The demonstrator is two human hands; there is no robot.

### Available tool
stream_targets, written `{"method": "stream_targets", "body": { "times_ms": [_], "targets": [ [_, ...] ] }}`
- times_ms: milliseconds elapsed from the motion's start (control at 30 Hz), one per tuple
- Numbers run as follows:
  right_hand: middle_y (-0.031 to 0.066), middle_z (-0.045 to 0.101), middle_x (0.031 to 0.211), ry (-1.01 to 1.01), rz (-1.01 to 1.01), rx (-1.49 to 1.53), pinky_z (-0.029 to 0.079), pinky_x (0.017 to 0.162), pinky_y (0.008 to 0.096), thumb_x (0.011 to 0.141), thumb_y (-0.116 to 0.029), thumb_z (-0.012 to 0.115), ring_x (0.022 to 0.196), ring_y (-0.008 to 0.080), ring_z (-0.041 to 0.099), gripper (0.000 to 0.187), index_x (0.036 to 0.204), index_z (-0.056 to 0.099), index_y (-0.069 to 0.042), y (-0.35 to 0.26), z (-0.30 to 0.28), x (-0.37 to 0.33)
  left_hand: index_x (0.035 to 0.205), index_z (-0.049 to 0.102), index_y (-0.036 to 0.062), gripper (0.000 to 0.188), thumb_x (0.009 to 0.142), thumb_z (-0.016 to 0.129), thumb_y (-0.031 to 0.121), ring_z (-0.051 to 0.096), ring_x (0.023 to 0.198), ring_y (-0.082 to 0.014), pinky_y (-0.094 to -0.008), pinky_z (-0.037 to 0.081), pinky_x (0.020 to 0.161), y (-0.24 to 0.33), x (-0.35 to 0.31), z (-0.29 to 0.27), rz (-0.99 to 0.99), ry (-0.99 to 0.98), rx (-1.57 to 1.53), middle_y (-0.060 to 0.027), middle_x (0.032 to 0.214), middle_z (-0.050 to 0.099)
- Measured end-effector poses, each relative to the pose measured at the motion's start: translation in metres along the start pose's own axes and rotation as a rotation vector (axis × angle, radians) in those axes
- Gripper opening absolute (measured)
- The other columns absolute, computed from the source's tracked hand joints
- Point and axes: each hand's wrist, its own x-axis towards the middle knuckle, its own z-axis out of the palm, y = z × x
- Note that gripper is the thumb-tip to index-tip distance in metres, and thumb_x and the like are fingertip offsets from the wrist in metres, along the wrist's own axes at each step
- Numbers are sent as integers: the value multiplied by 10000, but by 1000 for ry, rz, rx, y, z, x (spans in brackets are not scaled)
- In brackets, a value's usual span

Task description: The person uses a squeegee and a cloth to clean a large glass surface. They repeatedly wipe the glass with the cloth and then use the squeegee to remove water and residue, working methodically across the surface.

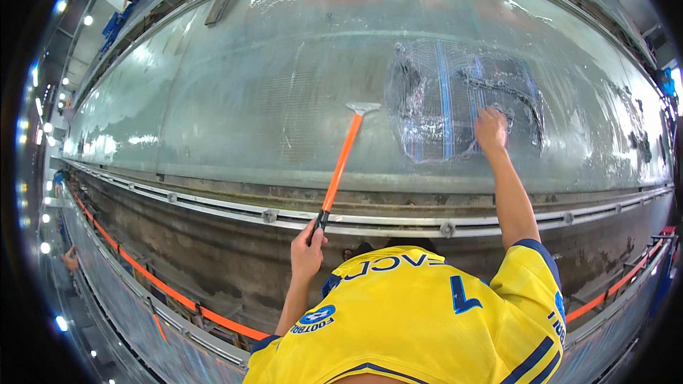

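1. With left hand (306,256) curled at 7 o'clock, grips a scraper (343,160); with right hand (491,130) bunched at 2 o'clock, touches a sheet (427,99); cannot tell if pinching.
2. Faces a wet table (228,99), spanning 9 through 3 o'clock.
3. Has the crinkled, blue-striped sheet lying there at 2 o'clock.
4. Slants the orange scraper toward 1 o'clock.

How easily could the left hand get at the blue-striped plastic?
Probably not easily: the left hand holds the orange-handled scraper, and the blue-striped plastic lies farther out, rightward, at the right hand.
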Motion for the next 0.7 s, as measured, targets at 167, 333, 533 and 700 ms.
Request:
{"method": "stream_targets", "body": {
  "times_ms": [167,333,533,700],
  "targets": [
    [138,601,1359,-55,-467,476,437,1089,420,843,-103,612,1267,331,550,498,1338,590,-154,-226,-60,-42,1312,622,10,370,978,602,170,541,565,-54,-232,419,523,-2,-62,-68,137,-31,219,-54,802,697],
    [80,683,1005,21,-690,662,521,864,412,862,-246,683,971,275,643,122,936,692,-150,-333,-58,-85,1253,650,-10,368,944,626,186,613,654,-111,-274,482,625,37,-87,-105,246,-94,420,-94,751,694],
    [88,539,552,48,-610,791,471,573,463,874,-315,695,580,328,577,417,551,527,-112,-332,-46,-97,1183,682,-12,318,920,629,158,668,691,-197,-300,510,655,70,-87,-127,296,-143,470,-138,804,705],
    [81,482,489,164,-480,774,449,505,472,850,-293,712,487,339,531,461,503,463,-117,-297,-21,-77,1082,713,-29,220,890,627,33,727,932,-257,-316,541,816,120,-61,-84,566,-182,534,-176,1004,741]
  ]
}}
